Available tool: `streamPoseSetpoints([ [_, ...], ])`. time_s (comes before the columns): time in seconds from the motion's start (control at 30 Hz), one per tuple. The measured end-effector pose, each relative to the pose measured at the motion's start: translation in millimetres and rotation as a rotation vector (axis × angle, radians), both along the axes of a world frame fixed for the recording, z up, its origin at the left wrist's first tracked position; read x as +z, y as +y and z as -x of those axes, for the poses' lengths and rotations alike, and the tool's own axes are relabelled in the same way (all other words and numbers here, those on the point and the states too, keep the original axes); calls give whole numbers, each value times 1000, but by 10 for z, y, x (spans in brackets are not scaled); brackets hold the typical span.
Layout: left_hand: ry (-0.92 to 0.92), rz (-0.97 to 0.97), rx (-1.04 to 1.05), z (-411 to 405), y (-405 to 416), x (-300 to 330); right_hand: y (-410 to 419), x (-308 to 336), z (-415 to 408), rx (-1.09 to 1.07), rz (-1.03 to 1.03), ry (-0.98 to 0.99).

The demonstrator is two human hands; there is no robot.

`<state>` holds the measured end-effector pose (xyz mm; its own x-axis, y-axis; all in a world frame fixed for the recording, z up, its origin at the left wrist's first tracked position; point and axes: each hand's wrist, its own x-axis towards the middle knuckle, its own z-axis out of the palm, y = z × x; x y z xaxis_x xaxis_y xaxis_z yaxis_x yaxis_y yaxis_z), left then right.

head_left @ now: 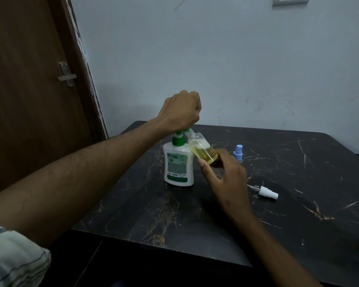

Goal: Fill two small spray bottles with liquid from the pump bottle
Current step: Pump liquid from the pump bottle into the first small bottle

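Left hand [181, 109] fisted over the pump bottle [178, 162] head, pressing down; bottle stands mid-table, toward the far edge. Right hand [224, 177] pinches a clear spray bottle [203, 151], tilted, its open neck at the nozzle, yellow liquid partly filling it. Risks, as judged: neck slips off the nozzle and liquid lands on the table [298, 214]; a hard press tips the pump bottle; the steep tilt spills as the level rises. Second bottle with blue cap [238, 152] waits behind; white sprayer top [268, 192] lies toward the right edge.

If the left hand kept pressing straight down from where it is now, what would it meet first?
The left hand already sits on the green pump head of the pump bottle, so it would drive that down; the table lies below the bottle.
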<state>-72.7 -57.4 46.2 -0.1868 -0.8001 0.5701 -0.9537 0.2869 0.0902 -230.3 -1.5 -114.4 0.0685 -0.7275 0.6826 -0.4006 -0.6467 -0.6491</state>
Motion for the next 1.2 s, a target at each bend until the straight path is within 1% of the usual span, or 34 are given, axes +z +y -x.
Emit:
streamPoseSetpoints([
  [0.2,2,15,8,7,2,89,15,18,0,11,-6,-17],
  [0.67,15,4,27,-12,-31,28,21,27,5,1,-4,-14],
  [0.93,-32,23,-9,1,-26,65,22,17,-14,5,-5,-8],
  [1.07,4,0,8,-19,-13,20,10,12,-13,5,-7,-6],
  [1.2,-12,-6,3,-19,-5,23,29,25,-10,0,-11,1],
])
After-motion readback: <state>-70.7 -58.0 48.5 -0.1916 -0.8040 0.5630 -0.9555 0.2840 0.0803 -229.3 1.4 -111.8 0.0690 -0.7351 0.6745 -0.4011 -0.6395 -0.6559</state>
